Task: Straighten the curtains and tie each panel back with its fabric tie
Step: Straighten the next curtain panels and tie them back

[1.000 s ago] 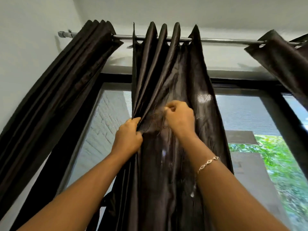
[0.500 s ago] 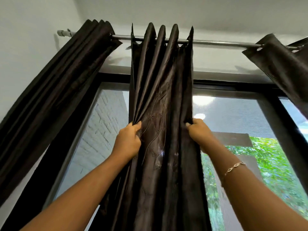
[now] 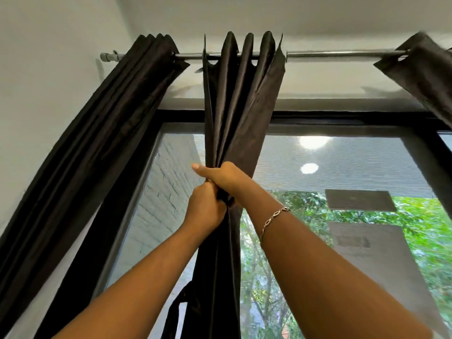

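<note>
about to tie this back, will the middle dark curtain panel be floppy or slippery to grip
Probably floppy: the middle panel folds into soft pleats and bunches small where the left hand and right hand grip it. Its sheen suggests it may slip.

Metal rod (image 3: 330,55) with dark left panel (image 3: 127,106), middle panel (image 3: 242,94), right panel (image 3: 425,74) on it.

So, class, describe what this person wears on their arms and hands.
Both arms are bare: the left forearm and right forearm show no sleeves, gloves or watch. The right one wears a thin, silver-toned chain bracelet of oval links at the wrist.
</note>
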